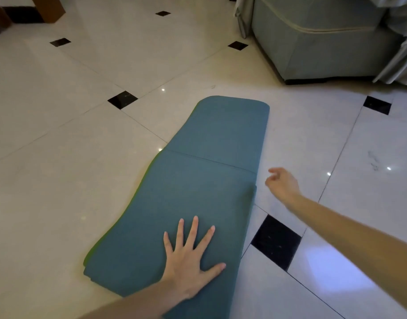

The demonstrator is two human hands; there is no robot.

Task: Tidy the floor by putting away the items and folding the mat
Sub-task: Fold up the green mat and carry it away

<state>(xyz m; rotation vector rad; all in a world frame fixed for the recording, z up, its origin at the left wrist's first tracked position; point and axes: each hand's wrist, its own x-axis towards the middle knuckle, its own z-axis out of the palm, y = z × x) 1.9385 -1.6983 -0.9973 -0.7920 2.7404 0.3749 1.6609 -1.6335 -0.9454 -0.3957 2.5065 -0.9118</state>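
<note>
A glossy floor of large pale marble tiles with small black diamond insets at their corners carries everything. Lying directly on it is a teal mat, folded into a long narrow strip with a green edge showing along its left side. A grey-green sofa stands on the floor at the upper right.

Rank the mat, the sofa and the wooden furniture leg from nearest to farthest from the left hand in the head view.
1. Mat: directly under the left hand, which presses on it.
2. Sofa: far, upper right.
3. Wooden furniture leg: farthest, top left corner.
</note>
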